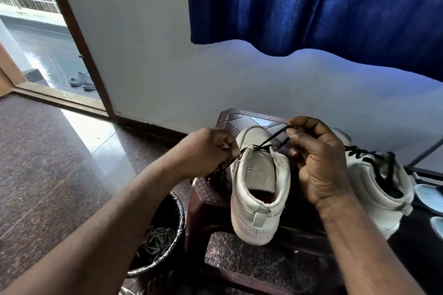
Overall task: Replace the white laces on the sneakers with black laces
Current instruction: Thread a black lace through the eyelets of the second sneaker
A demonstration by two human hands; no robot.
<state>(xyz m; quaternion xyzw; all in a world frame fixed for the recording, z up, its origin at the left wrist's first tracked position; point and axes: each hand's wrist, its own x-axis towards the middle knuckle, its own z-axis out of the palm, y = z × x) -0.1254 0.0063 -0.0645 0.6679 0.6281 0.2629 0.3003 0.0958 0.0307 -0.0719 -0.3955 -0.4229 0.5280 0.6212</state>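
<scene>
Closest to the person, down and left of the near sneaker [259,189], a bin [178,211] with a black liner is holding what look like the discarded white laces [155,242]. The near sneaker is standing heel-first toward the person on a brown stool [203,189], its eyelets mostly bare.

Just left of its tongue, the left hand [206,151] is pinching one run of the black lace [268,142] between curled fingers, slack bunching below the fist. Just right of the sneaker, the right hand [316,158] is pinching the other end between thumb and forefinger and drawing it up and away. The lace is crossing the front of the tongue, so the first eyelet row seems to be going in. Next, the two ends will likely need evening out, then crossing and feeding up through the following pair of holes.

Further right of the near sneaker, the second sneaker [374,179] is already wearing black lacing.

Left of the sneaker, a polished speckled floor [60,163] is reflecting daylight. Beyond it, a pale wall [155,55] is rising, a blue curtain [323,2] is hanging above, and far left an open doorway [36,31] is showing a pair of sandals [80,80] outside.
</scene>
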